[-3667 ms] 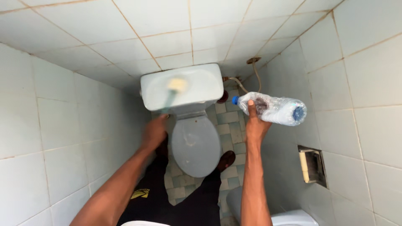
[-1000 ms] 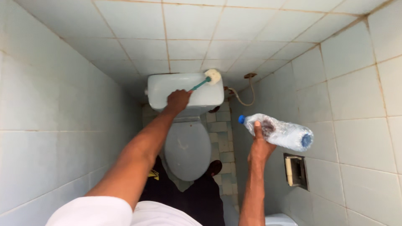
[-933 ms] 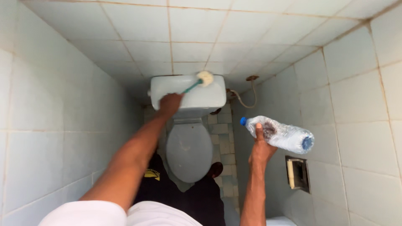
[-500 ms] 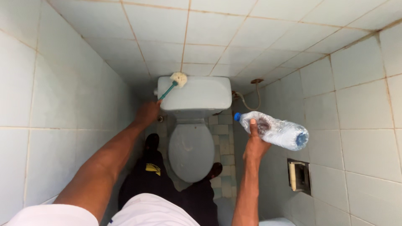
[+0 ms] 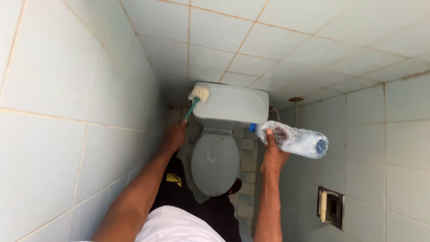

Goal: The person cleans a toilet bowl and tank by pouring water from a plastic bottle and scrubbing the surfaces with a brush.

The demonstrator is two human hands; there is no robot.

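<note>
L hand clamped on teal-handled brush, pale head above on cistern; R hand grips crumpled clear bottle, blue cap.

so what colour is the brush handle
Teal green, with a whitish head; the brush handle shows in the head view, on the cistern's left corner.

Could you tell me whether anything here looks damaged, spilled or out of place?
The plastic bottle in the right hand looks crumpled and dented. Nothing looks spilled. The brush in the left hand rests against the cistern's left corner.
</note>
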